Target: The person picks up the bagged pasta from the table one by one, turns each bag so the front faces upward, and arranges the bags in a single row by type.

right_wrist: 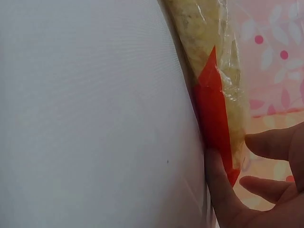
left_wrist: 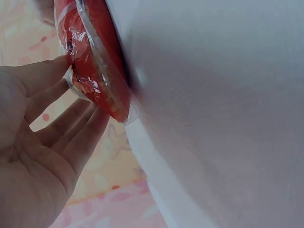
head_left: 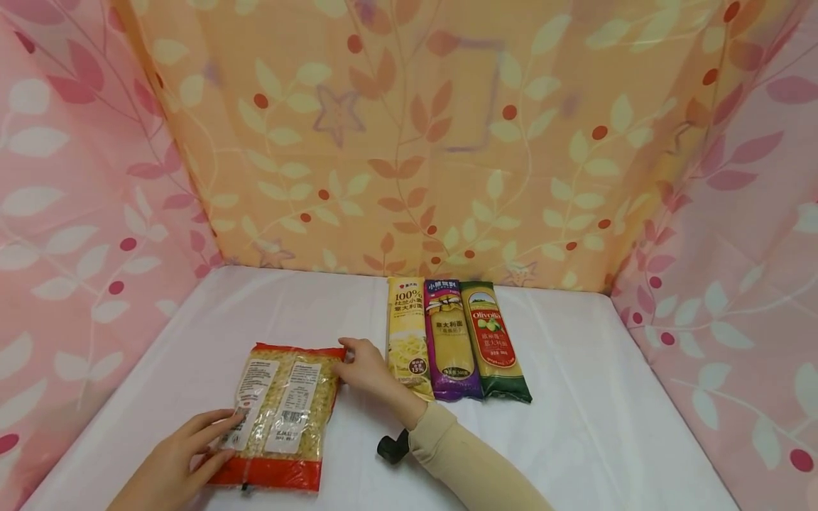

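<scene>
A clear bag of short yellow pasta [head_left: 300,397] with red ends lies on the white table, two white printed labels facing up. My left hand [head_left: 182,454] rests on its lower left edge, fingers extended over the plastic. In the left wrist view, the left hand [left_wrist: 42,128] has spread fingers touching the bag's red end [left_wrist: 95,66]. At the far right corner, my right hand [head_left: 371,372] pinches the bag's edge. The right wrist view shows the right hand [right_wrist: 266,180] with digits low beside the red part [right_wrist: 213,118] and against the upper side.
Three long spaghetti packs lie side by side right of the bag: a yellow one [head_left: 409,333], a purple one [head_left: 452,341] and a green-and-red one [head_left: 495,341]. A small black object [head_left: 392,448] shows by the right sleeve. Floral cloth walls [head_left: 409,142] enclose the table [head_left: 575,426].
</scene>
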Tool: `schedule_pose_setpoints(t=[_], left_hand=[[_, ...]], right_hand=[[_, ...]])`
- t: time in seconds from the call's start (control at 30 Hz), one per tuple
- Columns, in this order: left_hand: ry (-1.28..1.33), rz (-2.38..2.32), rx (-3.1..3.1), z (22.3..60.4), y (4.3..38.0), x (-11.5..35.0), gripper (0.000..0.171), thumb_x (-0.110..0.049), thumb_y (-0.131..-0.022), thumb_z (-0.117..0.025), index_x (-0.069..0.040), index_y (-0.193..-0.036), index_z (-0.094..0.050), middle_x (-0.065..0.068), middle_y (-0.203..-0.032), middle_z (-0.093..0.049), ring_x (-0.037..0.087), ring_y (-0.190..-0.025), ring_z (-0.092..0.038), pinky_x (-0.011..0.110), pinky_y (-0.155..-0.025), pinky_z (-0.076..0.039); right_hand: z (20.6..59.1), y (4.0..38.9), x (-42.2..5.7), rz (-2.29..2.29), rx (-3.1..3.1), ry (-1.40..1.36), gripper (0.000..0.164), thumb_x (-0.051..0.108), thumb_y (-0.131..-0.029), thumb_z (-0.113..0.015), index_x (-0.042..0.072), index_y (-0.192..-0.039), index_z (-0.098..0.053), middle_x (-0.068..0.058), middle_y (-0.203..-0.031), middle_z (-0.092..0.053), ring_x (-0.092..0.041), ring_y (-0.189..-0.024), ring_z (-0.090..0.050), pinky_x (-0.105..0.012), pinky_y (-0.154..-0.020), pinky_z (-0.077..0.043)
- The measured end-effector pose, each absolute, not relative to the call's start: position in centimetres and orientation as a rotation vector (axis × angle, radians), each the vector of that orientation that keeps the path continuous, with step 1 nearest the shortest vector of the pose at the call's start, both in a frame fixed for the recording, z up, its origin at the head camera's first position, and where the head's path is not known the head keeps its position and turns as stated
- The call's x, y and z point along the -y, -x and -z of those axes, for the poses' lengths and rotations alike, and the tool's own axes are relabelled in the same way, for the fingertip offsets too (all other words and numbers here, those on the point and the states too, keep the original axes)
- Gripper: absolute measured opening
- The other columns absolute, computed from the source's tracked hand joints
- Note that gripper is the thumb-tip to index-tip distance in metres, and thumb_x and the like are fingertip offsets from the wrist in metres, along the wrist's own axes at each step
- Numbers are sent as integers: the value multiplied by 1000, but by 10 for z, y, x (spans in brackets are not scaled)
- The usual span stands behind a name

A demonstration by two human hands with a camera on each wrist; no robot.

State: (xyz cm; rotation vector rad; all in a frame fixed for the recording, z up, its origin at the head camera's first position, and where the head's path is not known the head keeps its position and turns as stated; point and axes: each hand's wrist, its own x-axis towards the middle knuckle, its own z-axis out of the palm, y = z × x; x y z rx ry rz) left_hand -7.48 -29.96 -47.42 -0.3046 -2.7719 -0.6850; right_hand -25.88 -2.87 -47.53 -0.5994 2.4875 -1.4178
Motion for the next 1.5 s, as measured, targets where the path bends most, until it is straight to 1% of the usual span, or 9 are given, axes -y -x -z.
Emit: schedule_pose_setpoints(t=[0.13, 0.23, 0.4, 0.73, 0.9, 1.0, 1.1, 1.33, 1.5], left_hand=[[284, 702, 2767, 475, 75, 298, 53, -15, -77, -92, -11, -127, -75, 9, -124, -68, -1, -80, -52, 22, -63, -53], [278, 723, 2776, 476, 75, 297, 51, -14, -78, -91, -11, -126, -75, 10, -125, -67, -1, -80, -51, 22, -63, -52], [280, 710, 2776, 476, 77, 297, 48, -13, -79, -90, -13, -125, -76, 7, -125, -68, -1, -90, -56, 22, -68, -55], [359, 677, 2766, 472, 87, 290, 50, -4, -77, -89, -12, -125, -75, 5, -127, -67, 10, -97, -62, 22, -75, -58], [356, 605, 2715, 457, 91, 278, 46, -12, -80, -89, -13, -124, -74, 4, -131, -65, 26, -110, -66, 42, -83, -62], [322, 627, 2698, 444, 89, 263, 45, -18, -86, -86, -13, -128, -72, 2, -135, -62, 29, -115, -64, 54, -83, -60], [348, 630, 2647, 433, 86, 246, 50, -23, -87, -86, -14, -133, -69, -2, -137, -60, 26, -119, -61, 54, -83, -60], [481, 503, 2565, 418, 83, 216, 75, -33, -76, -93, -17, -142, -63, -2, -141, -59, 23, -121, -61, 51, -82, -61], [489, 396, 2680, 414, 80, 203, 78, -51, -71, -93, -19, -137, -67, 4, -144, -58, 28, -116, -63, 50, -81, -62]], right_hand=[[476, 261, 30, 1435, -2488, 610, 50, 1, -88, -72, -5, -137, -63, -11, -95, -70, -7, -65, -56, -21, -55, -47], [477, 260, 29, 1452, -2468, 593, 42, -1, -89, -75, -3, -131, -68, -6, -87, -69, -7, -67, -59, -21, -56, -50], [474, 256, 26, 1490, -2439, 542, 34, 0, -88, -79, 2, -121, -72, -4, -90, -69, -7, -74, -62, -23, -60, -54], [465, 252, 14, 1819, -2183, 437, 24, -1, -92, -74, -2, -116, -70, -9, -102, -62, -14, -73, -65, -36, -64, -63], [453, 248, 10, 1945, -2078, 373, 30, 1, -93, -73, -1, -122, -71, -9, -103, -59, -17, -75, -70, -33, -68, -63], [446, 246, 10, 2006, -2009, 342, 32, 2, -95, -71, -1, -126, -70, -10, -105, -60, -19, -79, -73, -43, -77, -63], [440, 246, 14, 2065, -1927, 282, 30, 3, -96, -71, -2, -126, -70, -13, -107, -63, -20, -80, -74, -52, -84, -60], [433, 246, 28, 2208, -1708, 84, 26, 2, -96, -71, 0, -122, -73, -14, -111, -69, -18, -84, -72, -34, -74, -63], [428, 246, 36, 2250, -1636, 16, 26, 0, -96, -70, 0, -122, -73, -14, -110, -70, -18, -84, -72, -32, -73, -63]])
